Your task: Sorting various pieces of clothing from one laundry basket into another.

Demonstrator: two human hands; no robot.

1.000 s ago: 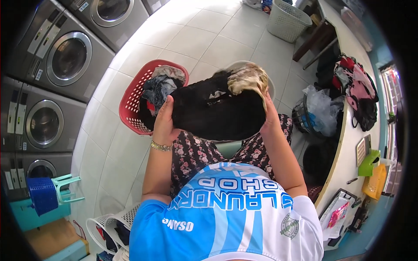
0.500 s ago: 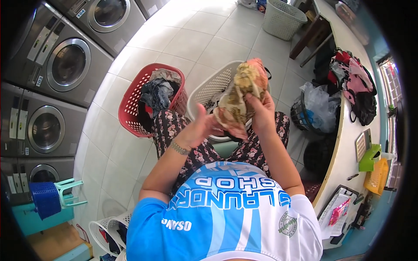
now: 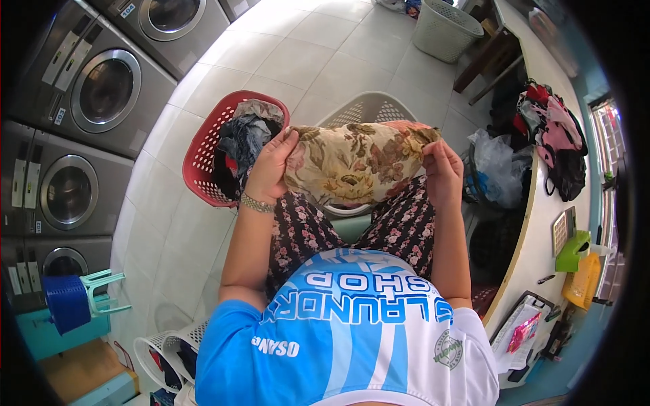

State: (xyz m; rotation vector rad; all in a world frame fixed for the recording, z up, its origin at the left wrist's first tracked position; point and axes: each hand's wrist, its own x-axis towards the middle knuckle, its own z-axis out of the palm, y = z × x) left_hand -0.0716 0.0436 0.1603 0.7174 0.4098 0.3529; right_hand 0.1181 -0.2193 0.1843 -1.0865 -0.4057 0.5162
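Observation:
A beige floral cloth (image 3: 355,166) with brown and olive flowers and a coral patch at its far edge is stretched wide above my lap. My left hand (image 3: 272,166) grips its left end, with the thumb on top. At the other end, my right hand (image 3: 443,169) pinches a corner between thumb and fingers. Behind and beneath the cloth stands a white laundry basket (image 3: 379,103), most of its inside hidden. A red laundry basket (image 3: 202,159) beyond my left hand holds jeans and other clothes (image 3: 247,135).
Stacked grey front-loading machines (image 3: 105,91) line the left. A long white-topped table (image 3: 525,271) runs along the right, bearing a pile of clothes (image 3: 555,139). Beside it is a dark basket with clear plastic bags (image 3: 501,166). Another pale basket (image 3: 443,30) stands far off. A blue-and-mint stool (image 3: 66,303) is at left.
The cloth was bunched up and hanging mainly from my right hand. Now it is spread sideways, my left hand having closed on its left end and both hands having moved apart.

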